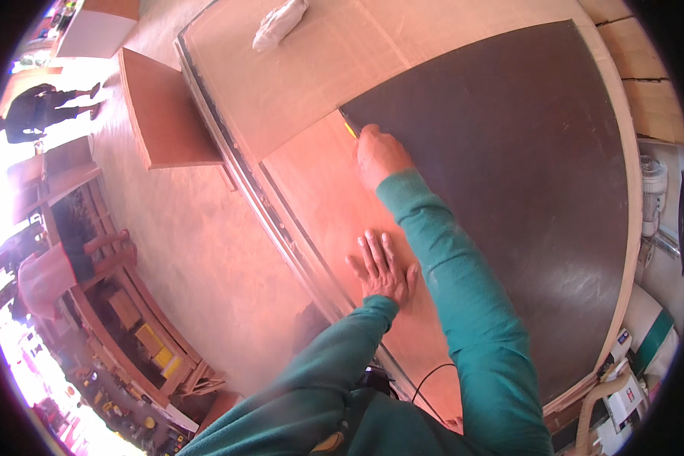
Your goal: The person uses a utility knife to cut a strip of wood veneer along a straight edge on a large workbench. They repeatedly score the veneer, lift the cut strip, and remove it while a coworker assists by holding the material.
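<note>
My right hand [378, 154] is closed around a small yellow-tipped tool [349, 128], a pencil or knife, held at the near corner of a large dark brown sheet [524, 167]. The tool's tip touches the sheet's left edge. My left hand [382, 266] lies flat with fingers spread on the light plywood board [319, 182] beside that edge. Both sleeves are teal. The dark sheet lies on the plywood and covers most of the right side of the workbench.
A crumpled white cloth [280, 23] lies at the far end of the bench. A brown panel [163, 114] leans at the bench's left. A person [42, 110] stands far left. Wooden frames [121, 304] and clutter fill the floor at lower left; machines [631, 365] stand on the right.
</note>
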`<state>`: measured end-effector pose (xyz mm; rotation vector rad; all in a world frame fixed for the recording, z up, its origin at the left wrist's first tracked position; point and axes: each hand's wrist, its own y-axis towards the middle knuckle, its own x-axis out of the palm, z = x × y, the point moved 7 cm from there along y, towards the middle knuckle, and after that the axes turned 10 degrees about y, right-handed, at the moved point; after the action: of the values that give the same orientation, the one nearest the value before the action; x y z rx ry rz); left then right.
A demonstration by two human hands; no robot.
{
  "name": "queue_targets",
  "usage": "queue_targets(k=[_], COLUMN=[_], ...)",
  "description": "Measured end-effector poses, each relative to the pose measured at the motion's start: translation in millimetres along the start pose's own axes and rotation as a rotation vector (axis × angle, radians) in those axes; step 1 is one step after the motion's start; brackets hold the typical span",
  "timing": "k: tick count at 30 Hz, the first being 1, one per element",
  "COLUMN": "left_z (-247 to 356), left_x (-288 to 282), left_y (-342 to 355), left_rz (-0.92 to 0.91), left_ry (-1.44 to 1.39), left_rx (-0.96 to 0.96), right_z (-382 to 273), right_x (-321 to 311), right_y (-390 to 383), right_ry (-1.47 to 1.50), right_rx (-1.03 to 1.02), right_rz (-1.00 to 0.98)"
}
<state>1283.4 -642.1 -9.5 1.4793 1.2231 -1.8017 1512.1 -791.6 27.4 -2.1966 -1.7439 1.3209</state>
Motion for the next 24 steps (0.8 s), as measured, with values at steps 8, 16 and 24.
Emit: queue_targets(k=[8,16,24], left_z=[-1,-3,-3], left_x=[-5,4,5], left_y=[2,4,1], left_rz=[0.171,0.159,0.220], left_ry=[-0.038,-0.079,-0.108], left_rx=[-0.035,-0.030,-0.041], right_z=[-12,37,138], right_x=[-5,-13,-10], right_y=[4,-70,-201], right_ry=[-0.073,-0.142,-0.159], right_rx=[0.061,0.158,0.163], right_rz=[-0.065,-0.188,-0.178])
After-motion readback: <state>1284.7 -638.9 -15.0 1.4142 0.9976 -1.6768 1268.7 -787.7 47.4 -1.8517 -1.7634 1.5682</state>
